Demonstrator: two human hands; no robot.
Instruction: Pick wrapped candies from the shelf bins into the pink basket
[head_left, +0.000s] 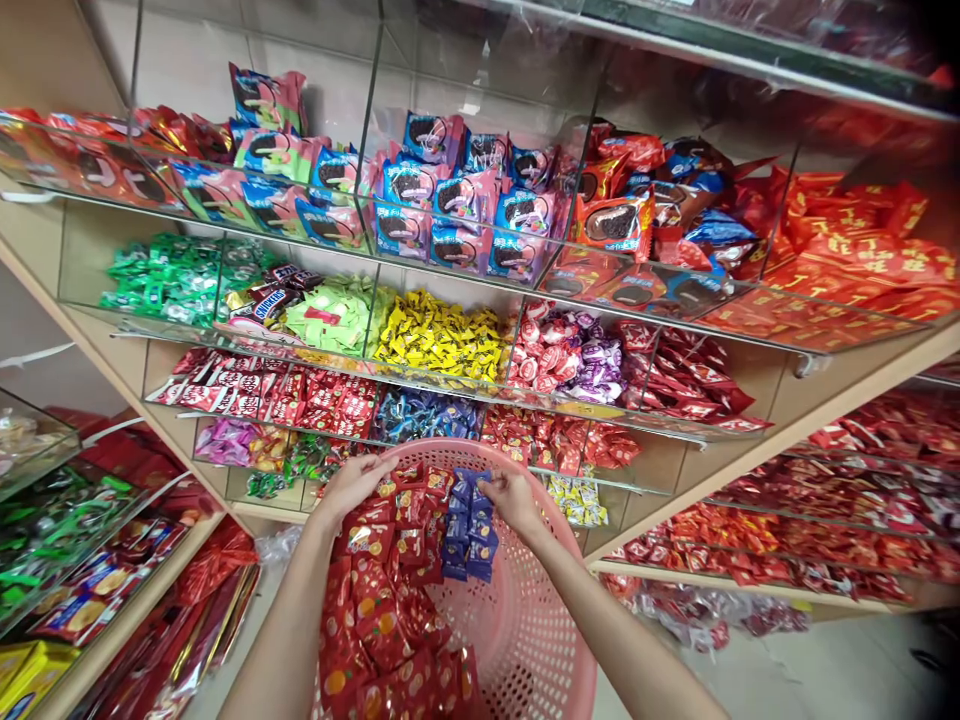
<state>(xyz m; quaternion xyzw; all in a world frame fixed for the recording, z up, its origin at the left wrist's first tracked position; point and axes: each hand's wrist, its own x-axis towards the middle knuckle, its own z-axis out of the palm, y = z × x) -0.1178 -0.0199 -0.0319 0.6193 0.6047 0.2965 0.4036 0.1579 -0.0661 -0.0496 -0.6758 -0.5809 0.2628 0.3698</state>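
Pinching blue packets (469, 535) by top end w/ R hand (514, 500), just below it inside pink basket (551, 600); resting L hand (352, 492) at basket's far rim, can't tell if gripping; also in basket, below L hand & to left of R hand, lots of red packets (390, 620); on shelf above & btwn both hands, yellow sweets (442, 335)

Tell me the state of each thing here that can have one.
Pink basket: open-topped, partly filled
Red packets: heaped toward the basket's left
Blue packets: pinched near their upper end
Left hand: at the rim, grip unclear
Right hand: closed on the blue packets
Yellow-wrapped sweets: heaped in a shelf compartment
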